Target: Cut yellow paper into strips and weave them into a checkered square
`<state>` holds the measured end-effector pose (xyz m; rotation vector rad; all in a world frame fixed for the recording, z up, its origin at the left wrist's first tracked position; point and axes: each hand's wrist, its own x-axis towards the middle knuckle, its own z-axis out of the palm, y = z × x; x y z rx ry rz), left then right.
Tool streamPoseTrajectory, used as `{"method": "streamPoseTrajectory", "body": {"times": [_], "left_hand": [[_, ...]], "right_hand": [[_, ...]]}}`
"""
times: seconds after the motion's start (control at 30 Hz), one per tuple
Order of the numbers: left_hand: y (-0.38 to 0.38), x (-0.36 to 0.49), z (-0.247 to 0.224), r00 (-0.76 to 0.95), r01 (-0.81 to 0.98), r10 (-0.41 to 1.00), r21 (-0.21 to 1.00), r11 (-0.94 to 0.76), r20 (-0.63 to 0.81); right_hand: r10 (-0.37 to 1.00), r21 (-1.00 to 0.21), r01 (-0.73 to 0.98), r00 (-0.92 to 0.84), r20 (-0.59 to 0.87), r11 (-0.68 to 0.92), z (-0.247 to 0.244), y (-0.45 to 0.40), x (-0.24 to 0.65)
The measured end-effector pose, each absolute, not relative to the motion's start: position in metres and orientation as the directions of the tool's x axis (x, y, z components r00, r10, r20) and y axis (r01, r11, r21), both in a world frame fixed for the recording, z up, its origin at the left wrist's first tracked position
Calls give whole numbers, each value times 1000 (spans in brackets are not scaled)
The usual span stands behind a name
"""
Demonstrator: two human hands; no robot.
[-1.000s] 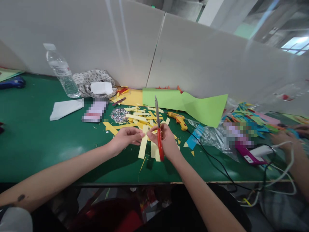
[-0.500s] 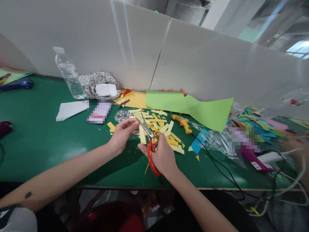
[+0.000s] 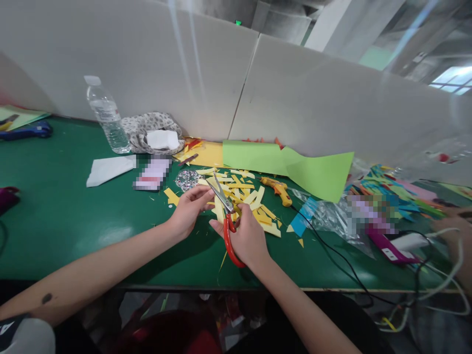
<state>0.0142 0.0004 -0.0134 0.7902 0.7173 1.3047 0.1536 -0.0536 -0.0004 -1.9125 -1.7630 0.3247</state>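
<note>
Red-handled scissors [image 3: 229, 223] are in my right hand [image 3: 246, 237], blades slightly parted and pointing up and left. My left hand [image 3: 190, 210] is closed in a pinch beside the blade tips; what it pinches is too small to make out. Under and behind both hands lies a loose pile of yellow and cream paper strips [image 3: 256, 199]. A round patch of small shiny pieces [image 3: 188, 180] rests just behind my left hand. The yellow glue gun [image 3: 277, 190] lies to the right of the pile.
Green paper [image 3: 258, 156] lies along the wall. A water bottle [image 3: 106, 115], patterned cloth [image 3: 153, 123] and phone [image 3: 153, 173] stand or lie left. At right are plastic wrap [image 3: 337, 219], coloured strips [image 3: 394, 189], a power strip [image 3: 391, 248], cables and another person's hand [image 3: 455, 223].
My left hand has shifted slightly down from the blade tips. My right hand keeps hold of the scissors, nearly in place. The view has tilted a little.
</note>
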Motion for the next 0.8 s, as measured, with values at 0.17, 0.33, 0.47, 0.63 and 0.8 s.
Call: {"method": "streamPoseTrajectory", "body": {"times": [0.17,0.33,0.47,0.63,0.8], "left_hand": [[2,15,-15,192,-572,979,804,162,-61],[4,14,-19,225,-582,971,789,198,-77],[6,14,-21,270,-571,958,786,237,-93],[7,13,-21,315,-555,943,784,278,-112],[8,12,-22,320,-551,941,785,283,-115]], "right_hand": [[974,-519,855,114,194,4,-4,-52,157],[973,-526,850,114,200,8,-2,-51,157],[978,-519,855,100,184,10,0,-51,157],[980,-484,875,86,180,13,-1,-50,158],[975,-446,894,70,212,32,-1,-49,160]]}}
